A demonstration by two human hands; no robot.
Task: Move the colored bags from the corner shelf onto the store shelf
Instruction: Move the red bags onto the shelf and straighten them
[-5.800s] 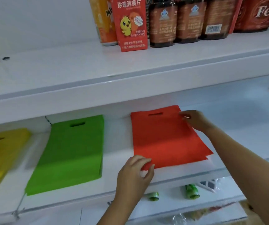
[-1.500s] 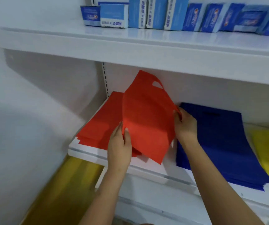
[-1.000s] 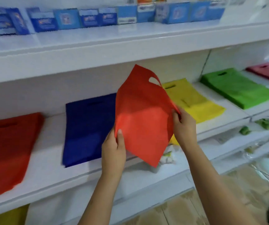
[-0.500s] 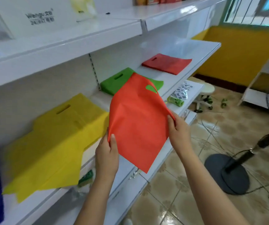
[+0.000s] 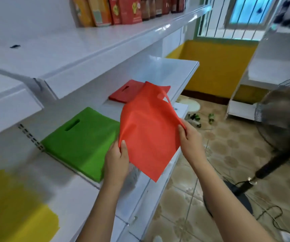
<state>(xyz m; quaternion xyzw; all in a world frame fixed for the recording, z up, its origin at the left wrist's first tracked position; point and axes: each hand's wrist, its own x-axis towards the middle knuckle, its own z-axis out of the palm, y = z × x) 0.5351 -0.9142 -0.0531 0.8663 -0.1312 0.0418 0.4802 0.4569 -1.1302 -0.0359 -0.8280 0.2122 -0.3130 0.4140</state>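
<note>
From the head view, the left hand [image 5: 116, 158] and the right hand [image 5: 189, 137] each keep a pinching grip on a side edge of an orange-red bag [image 5: 147, 130] held in the air, tilted, above the white shelf [image 5: 81, 187] beside the green bags [image 5: 83, 140] and the red bags [image 5: 123, 93].

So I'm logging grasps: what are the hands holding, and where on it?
One orange-red bag, held up: left hand pinches its left edge, right hand its right edge.
</note>
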